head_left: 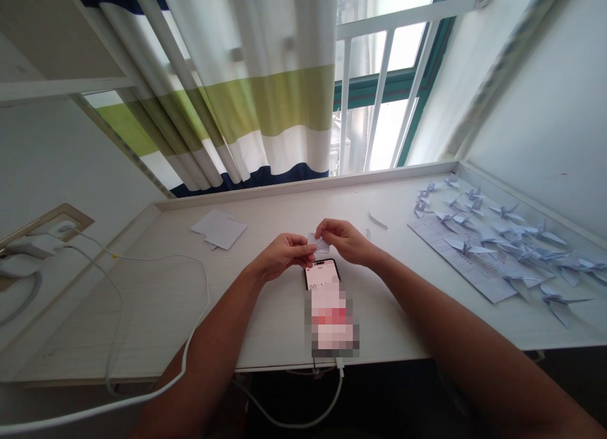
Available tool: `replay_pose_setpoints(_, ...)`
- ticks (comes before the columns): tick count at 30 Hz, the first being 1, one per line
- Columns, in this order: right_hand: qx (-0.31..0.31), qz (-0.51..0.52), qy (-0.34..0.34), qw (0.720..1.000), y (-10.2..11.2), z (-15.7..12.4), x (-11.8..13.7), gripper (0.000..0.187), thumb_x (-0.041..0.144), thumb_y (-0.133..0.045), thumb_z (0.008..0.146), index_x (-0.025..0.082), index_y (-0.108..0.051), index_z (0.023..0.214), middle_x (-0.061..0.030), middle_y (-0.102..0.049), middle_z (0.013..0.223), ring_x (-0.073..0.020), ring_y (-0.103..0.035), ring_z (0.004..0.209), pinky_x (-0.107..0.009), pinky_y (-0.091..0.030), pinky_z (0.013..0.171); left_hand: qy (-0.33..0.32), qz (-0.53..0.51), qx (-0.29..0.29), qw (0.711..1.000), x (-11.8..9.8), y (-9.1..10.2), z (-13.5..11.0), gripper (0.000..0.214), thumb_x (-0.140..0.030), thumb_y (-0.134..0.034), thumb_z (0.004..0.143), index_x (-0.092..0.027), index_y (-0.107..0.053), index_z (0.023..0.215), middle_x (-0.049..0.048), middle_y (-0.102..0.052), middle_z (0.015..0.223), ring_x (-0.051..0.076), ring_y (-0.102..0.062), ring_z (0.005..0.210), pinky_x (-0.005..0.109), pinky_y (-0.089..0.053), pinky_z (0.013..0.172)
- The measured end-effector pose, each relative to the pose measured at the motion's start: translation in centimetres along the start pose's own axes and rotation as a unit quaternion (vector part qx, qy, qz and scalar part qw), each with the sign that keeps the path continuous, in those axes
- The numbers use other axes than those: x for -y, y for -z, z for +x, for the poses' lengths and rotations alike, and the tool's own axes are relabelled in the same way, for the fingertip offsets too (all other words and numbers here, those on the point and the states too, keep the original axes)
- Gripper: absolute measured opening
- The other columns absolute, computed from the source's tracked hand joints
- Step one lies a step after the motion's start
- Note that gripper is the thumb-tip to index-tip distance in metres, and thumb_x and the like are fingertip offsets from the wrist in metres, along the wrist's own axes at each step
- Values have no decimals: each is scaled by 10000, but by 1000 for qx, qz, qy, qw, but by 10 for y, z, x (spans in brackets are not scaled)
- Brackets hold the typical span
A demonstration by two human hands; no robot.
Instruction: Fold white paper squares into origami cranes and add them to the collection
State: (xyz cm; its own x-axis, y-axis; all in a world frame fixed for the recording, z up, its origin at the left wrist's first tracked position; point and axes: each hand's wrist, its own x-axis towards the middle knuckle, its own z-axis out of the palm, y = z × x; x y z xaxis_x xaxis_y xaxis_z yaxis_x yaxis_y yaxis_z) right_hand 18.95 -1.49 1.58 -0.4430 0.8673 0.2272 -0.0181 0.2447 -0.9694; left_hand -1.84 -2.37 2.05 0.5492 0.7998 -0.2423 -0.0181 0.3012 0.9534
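Between my two hands is a small piece of white paper (322, 244), its edges partly covered by fingers. My left hand (286, 255) pinches the paper's left side. At the upper right of the same piece, my right hand (345, 238) grips it with thumb and fingers. Just below the hands a phone (322, 271) lies on the white desk (265, 325), its screen lit and its lower part blurred out. Several folded paper cranes (505, 211) are spread over the desk's right side, some resting on a printed sheet (455, 262).
Loose white sheets (220, 229) lie at the back left. A curled paper strip (378, 219) lies behind my right hand. A white cable (206, 287) loops across the left from plugs (35, 244). Behind the desk hang a striped curtain (265, 104) and white railing (379, 85).
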Motion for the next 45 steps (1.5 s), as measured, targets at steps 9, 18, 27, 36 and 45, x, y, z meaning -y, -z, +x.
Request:
replay_pose_setpoints(9,-88,54,-51,993,1,4,-2,178,267,-599,857,166,-707,955,-50,-701,867,-176,-650,809,-364,-564,762,-72,47,-106,991,6,-9,6,368,-434,-864,713,-119,-675,730,68,-720,685,136,-650,579,269,-519,601)
replay_pose_setpoints(18,-89,-12,26,996,-8,0,3,360,391,-790,792,179,-692,1066,-70,-747,930,-193,-686,821,-373,-578,779,-152,53,-163,973,7,-24,8,434,-531,-821,741,-118,-697,790,75,-732,680,155,-665,562,268,-499,549)
replay_pose_setpoints(27,-135,-7,45,990,-9,0,-1,349,465,-785,801,192,-741,1015,-55,-753,839,-189,-686,734,-346,-574,687,-157,57,-116,979,11,-26,7,411,-496,-832,745,-114,-697,817,115,-775,787,202,-727,668,296,-535,600)
replay_pose_setpoints(36,-132,40,40,990,-11,-2,5,315,459,-768,818,199,-757,996,-43,-749,842,-181,-671,748,-334,-550,703,-138,14,-62,988,10,-24,5,403,-482,-769,820,-99,-732,938,144,-786,891,228,-751,742,323,-586,651)
replay_pose_setpoints(45,-105,76,29,991,-8,-1,4,407,468,-655,910,190,-702,1203,-58,-733,921,-187,-662,837,-360,-542,798,-165,36,-141,975,10,-32,6,432,-532,-765,802,-110,-725,886,130,-783,828,223,-741,687,329,-582,619)
